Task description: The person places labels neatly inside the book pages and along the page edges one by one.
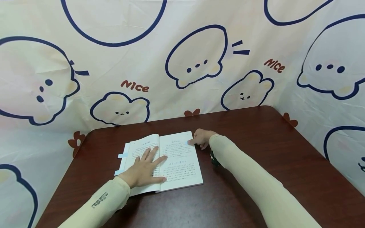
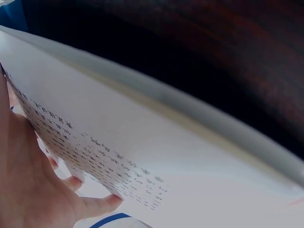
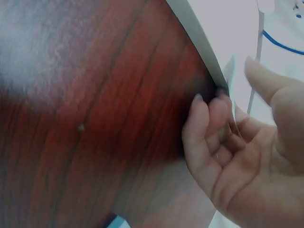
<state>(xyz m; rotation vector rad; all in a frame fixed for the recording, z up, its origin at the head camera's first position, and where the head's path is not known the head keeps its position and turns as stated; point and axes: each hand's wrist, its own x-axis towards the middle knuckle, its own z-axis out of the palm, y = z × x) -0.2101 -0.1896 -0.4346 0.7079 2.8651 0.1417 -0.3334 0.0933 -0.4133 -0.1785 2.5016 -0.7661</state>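
An open book [image 1: 182, 171] with printed text lies on the table. My left hand [image 1: 144, 171] rests with spread fingers across its left page and centre fold; the left wrist view shows the left hand [image 2: 42, 185] beside the printed lines. At the right page's upper outer edge, my right hand [image 1: 201, 138] has its thumb over the page and its other fingers curled beside the edge. A pale blue sticky tab [image 3: 231, 71] stands between the thumb and fingers of the right hand [image 3: 247, 156]. Two more pale blue tabs [image 1: 122, 155] stick out from the left page edge.
The dark reddish-brown wooden table [image 1: 242, 126] extends around the book. A white cloth [image 1: 194, 95] with cartoon outlines hangs behind the table and along its sides. Pale sleeves [image 1: 251, 183] cover both forearms.
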